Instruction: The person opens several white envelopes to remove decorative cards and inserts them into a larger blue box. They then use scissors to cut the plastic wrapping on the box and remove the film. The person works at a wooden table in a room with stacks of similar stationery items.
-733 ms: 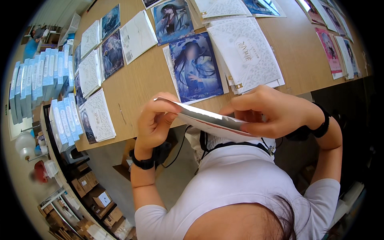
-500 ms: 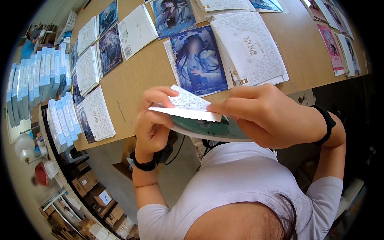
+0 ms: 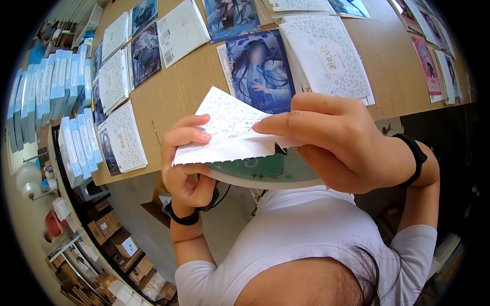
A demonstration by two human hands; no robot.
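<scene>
A white patterned paper envelope (image 3: 214, 132) with a jagged front edge is held above the table's near edge, with a green printed sheet (image 3: 250, 168) showing beneath that edge. My left hand (image 3: 186, 168) grips its left end, two fingertips lying on the upper flap. My right hand (image 3: 342, 143) holds the right end, index fingertip pressed on the flap and other fingers curled underneath. Beyond them lie a blue illustrated card (image 3: 260, 66) and a stack of white patterned envelopes (image 3: 326, 56).
The wooden table (image 3: 388, 66) carries more cards, envelopes (image 3: 181, 33) and pink cards (image 3: 426, 66). Light-blue boxes (image 3: 56, 89) stand in rows at left, above shelves of cardboard boxes (image 3: 127, 245). Two other people (image 3: 53, 224) are partly visible at the far left.
The envelope has been tilted, so its patterned flap now faces up with the green sheet under it. Both hands moved slightly, my right fingers shifting onto the flap.
</scene>
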